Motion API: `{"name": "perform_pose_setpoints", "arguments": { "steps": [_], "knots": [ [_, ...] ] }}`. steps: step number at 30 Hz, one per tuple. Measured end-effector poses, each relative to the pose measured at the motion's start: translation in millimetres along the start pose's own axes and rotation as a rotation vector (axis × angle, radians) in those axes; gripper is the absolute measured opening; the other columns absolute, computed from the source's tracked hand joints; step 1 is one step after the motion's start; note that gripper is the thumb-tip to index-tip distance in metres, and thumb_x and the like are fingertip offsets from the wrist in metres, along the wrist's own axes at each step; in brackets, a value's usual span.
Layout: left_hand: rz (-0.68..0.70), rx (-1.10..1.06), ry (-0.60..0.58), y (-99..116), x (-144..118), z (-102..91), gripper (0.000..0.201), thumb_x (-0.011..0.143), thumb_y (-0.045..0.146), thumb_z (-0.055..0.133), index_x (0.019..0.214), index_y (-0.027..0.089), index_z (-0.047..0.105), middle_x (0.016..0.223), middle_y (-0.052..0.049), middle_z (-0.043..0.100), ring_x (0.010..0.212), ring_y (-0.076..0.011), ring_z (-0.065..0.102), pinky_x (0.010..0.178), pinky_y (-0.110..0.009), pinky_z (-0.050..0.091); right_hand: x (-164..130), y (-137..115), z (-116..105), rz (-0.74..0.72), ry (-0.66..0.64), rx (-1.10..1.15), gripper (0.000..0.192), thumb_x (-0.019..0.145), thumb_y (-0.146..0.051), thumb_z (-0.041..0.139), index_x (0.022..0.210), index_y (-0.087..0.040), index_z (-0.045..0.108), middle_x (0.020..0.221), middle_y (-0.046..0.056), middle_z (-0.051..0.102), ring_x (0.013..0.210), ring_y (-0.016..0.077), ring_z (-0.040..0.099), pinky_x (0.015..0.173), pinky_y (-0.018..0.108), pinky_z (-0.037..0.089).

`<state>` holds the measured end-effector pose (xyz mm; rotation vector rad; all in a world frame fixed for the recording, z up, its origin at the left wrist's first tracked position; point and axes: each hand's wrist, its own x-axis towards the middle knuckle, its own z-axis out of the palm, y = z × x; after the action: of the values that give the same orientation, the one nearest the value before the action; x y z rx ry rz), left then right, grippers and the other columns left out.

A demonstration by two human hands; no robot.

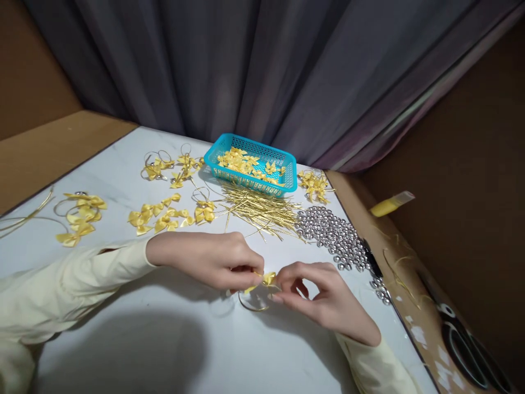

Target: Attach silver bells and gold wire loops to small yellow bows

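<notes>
Between my two hands is a yellow ribbon bow [268, 278] with a loop of gold cord [255, 310] hanging below it. My left hand [217, 261] is closed, thumb and fingers pinching the bow's left side. My right hand [318, 290] pinches at the right side, fingertips together where the bow and cord meet; its exact hold is partly hidden. Behind the hands lies a pile of cut gold cords [262, 210]. A heap of silver beads [332, 235] spreads beyond my right hand. Loose yellow bows [158, 214] lie beyond my left forearm.
A blue basket [250, 179] of yellow bows stands at the back. Bows with cord loops [84, 216] lie at the left, others [314, 186] right of the basket. Black-handled scissors [463, 345], a yellow tube [391, 203] and paper scraps [418, 335] are on the right.
</notes>
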<state>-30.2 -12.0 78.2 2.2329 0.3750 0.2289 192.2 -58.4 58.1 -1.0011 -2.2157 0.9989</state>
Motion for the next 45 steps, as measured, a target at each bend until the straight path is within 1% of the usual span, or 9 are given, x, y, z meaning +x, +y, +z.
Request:
{"name": "perform_pose_setpoints", "arguments": {
  "steps": [4, 9, 12, 16, 21, 27, 34, 39, 45],
  "knots": [
    [-0.009, 0.009, -0.009, -0.7, 0.1, 1.0, 0.018, 0.082, 0.008, 0.045, 0.069, 0.014, 0.056, 0.052, 0.003, 0.053, 0.043, -0.0058, 0.044, 0.045, -0.015, 0.032, -1.6, -1.5, 3.9, -0.061, 0.031, -0.103, 0.014, 0.085, -0.025, 0.057, 0.079, -0.014, 0.063, 0.052, -0.002, 0.053, 0.043, 0.0053, 0.038, 0.041, 0.018, 0.032],
    [-0.043, 0.049, -0.022, -1.5, 2.9, 1.3, 0.018, 0.082, 0.008, 0.045, 0.066, 0.014, 0.052, 0.049, 0.005, 0.044, 0.042, -0.0046, 0.038, 0.045, -0.015, 0.029, -1.6, -3.1, 1.4, -0.093, 0.045, -0.107, 0.012, 0.084, -0.020, 0.057, 0.076, -0.015, 0.065, 0.057, -0.001, 0.060, 0.044, 0.0053, 0.041, 0.042, 0.018, 0.033],
    [-0.048, 0.052, -0.038, -2.2, 3.8, 1.6, 0.018, 0.081, 0.007, 0.045, 0.066, 0.014, 0.051, 0.050, 0.006, 0.043, 0.043, -0.0042, 0.038, 0.045, -0.015, 0.029, -0.8, -4.1, 0.3, -0.078, 0.063, -0.089, 0.011, 0.084, -0.018, 0.057, 0.077, -0.014, 0.066, 0.061, 0.000, 0.063, 0.045, 0.0052, 0.043, 0.043, 0.018, 0.035],
    [-0.049, 0.048, -0.041, -2.0, 2.9, 1.9, 0.018, 0.081, 0.007, 0.044, 0.065, 0.014, 0.049, 0.050, 0.005, 0.045, 0.042, -0.0045, 0.039, 0.044, -0.016, 0.029, 0.2, -4.1, 0.3, -0.040, 0.077, -0.084, 0.013, 0.084, -0.020, 0.056, 0.077, -0.015, 0.066, 0.062, 0.001, 0.064, 0.045, 0.0064, 0.044, 0.042, 0.019, 0.035],
    [-0.056, 0.028, -0.029, -1.0, 3.1, 0.3, 0.020, 0.079, 0.005, 0.046, 0.062, 0.014, 0.047, 0.047, 0.006, 0.042, 0.041, -0.0039, 0.037, 0.043, -0.015, 0.028, 0.8, -2.8, 0.3, -0.011, 0.089, -0.107, 0.014, 0.084, -0.020, 0.056, 0.076, -0.014, 0.065, 0.063, 0.002, 0.065, 0.044, 0.0062, 0.040, 0.041, 0.020, 0.033],
    [-0.102, -0.123, -0.082, -6.4, 3.1, -1.4, 0.018, 0.083, 0.009, 0.044, 0.067, 0.014, 0.052, 0.053, 0.002, 0.057, 0.044, -0.0047, 0.050, 0.045, -0.012, 0.035, 1.5, 0.4, 2.9, 0.031, 0.106, -0.103, 0.015, 0.084, -0.022, 0.056, 0.075, -0.014, 0.065, 0.062, 0.002, 0.064, 0.045, 0.0064, 0.041, 0.042, 0.020, 0.032],
    [-0.180, -0.286, -0.082, -6.5, 2.9, -4.5, 0.019, 0.085, 0.013, 0.044, 0.068, 0.014, 0.053, 0.047, 0.005, 0.053, 0.036, -0.0028, 0.043, 0.041, -0.010, 0.035, 2.7, -1.2, 6.4, 0.090, 0.094, -0.078, 0.018, 0.085, -0.025, 0.054, 0.075, -0.014, 0.064, 0.057, 0.001, 0.061, 0.045, 0.0072, 0.041, 0.043, 0.020, 0.032],
    [-0.216, -0.361, -0.079, -6.7, 4.3, -5.9, 0.019, 0.086, 0.017, 0.045, 0.070, 0.013, 0.054, 0.053, 0.003, 0.056, 0.038, -0.0028, 0.043, 0.041, -0.011, 0.036, 3.1, -0.2, 8.3, 0.110, 0.085, -0.036, 0.018, 0.085, -0.026, 0.054, 0.077, -0.014, 0.064, 0.056, 0.001, 0.060, 0.048, 0.0082, 0.048, 0.046, 0.020, 0.034],
    [-0.242, -0.421, -0.073, -7.4, 4.9, -7.0, 0.022, 0.087, 0.019, 0.045, 0.068, 0.013, 0.054, 0.053, 0.003, 0.054, 0.039, -0.0032, 0.043, 0.042, -0.012, 0.036, 3.8, -0.6, 7.9, 0.101, 0.074, -0.002, 0.017, 0.085, -0.025, 0.053, 0.079, -0.014, 0.065, 0.053, 0.000, 0.057, 0.047, 0.0081, 0.047, 0.045, 0.020, 0.035]
  ]
}}
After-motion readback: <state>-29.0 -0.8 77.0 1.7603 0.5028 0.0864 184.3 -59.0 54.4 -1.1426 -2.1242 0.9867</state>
